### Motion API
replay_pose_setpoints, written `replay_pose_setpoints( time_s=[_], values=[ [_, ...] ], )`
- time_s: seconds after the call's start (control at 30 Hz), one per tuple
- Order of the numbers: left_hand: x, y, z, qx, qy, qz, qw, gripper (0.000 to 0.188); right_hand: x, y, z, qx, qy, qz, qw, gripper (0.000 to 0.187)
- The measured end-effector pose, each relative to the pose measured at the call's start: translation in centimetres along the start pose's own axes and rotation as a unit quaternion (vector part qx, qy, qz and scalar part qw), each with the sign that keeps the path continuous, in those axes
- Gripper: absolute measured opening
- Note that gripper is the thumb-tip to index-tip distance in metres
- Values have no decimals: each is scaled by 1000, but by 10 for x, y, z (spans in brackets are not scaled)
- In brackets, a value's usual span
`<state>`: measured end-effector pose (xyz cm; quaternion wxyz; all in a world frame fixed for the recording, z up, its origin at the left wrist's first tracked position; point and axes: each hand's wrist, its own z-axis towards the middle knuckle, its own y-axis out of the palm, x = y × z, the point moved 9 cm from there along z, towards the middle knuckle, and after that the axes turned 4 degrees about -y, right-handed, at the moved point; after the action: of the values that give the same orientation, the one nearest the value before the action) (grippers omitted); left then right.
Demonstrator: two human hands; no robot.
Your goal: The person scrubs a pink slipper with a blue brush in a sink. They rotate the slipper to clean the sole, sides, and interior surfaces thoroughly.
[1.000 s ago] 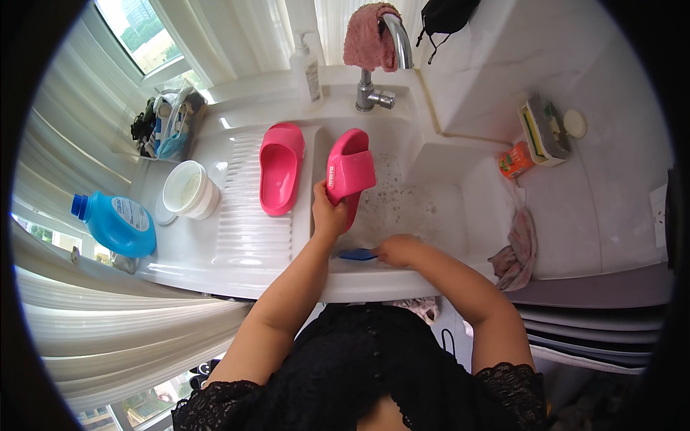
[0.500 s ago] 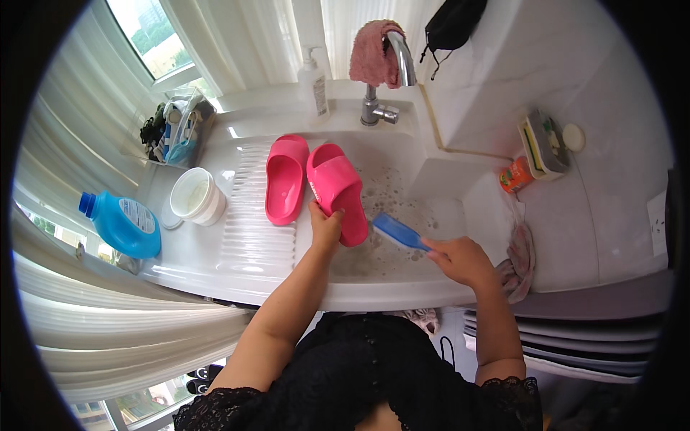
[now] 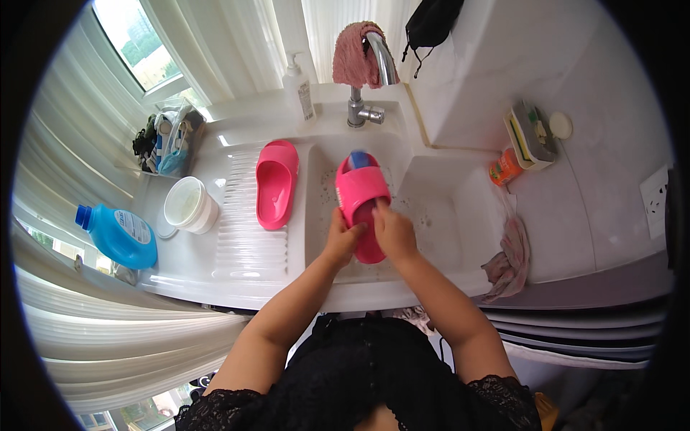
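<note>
A pink slide slipper (image 3: 361, 184) is held over the sink basin, toe pointing away from me. My left hand (image 3: 342, 237) grips its left edge near the heel, thumb on top. My right hand (image 3: 394, 232) is closed at the slipper's right side, on the handle of a blue brush (image 3: 359, 159). The brush runs under the strap; its blue end shows at the toe opening, and the strap and my fingers hide the rest. The matching pink slipper (image 3: 274, 195) lies on the ribbed washboard to the left.
The white sink (image 3: 460, 215) has suds in its basin. Behind stands a chrome tap (image 3: 356, 108) draped with a pink cloth (image 3: 353, 57), beside a pump bottle (image 3: 298, 90). At left are a white tub (image 3: 191, 204) and a blue detergent jug (image 3: 118, 233). A damp cloth (image 3: 512, 255) hangs at right.
My right hand has moved left and up, bringing the brush from beside the slipper to inside it under the strap. The held slipper has shifted slightly right and turned more upright.
</note>
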<state>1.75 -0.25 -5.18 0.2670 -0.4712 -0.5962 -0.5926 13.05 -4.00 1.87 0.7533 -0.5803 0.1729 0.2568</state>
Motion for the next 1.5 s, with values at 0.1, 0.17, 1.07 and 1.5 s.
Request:
replay_pose_setpoints(
  time_s=[0.1,0.17,1.07,1.5],
  values=[
    [1,-5,0,38,-26,-64,997,49,0,-1,21,32,12,-13,999,37],
    [1,-38,16,45,-2,-81,996,49,-28,0,-14,-74,6,-16,997,35],
    [16,-19,0,80,55,151,984,50,-62,-54,-32,-48,-112,-140,983,36],
    [26,-17,-10,124,65,371,918,51,-14,-72,4,15,-34,-214,976,44]
  ],
)
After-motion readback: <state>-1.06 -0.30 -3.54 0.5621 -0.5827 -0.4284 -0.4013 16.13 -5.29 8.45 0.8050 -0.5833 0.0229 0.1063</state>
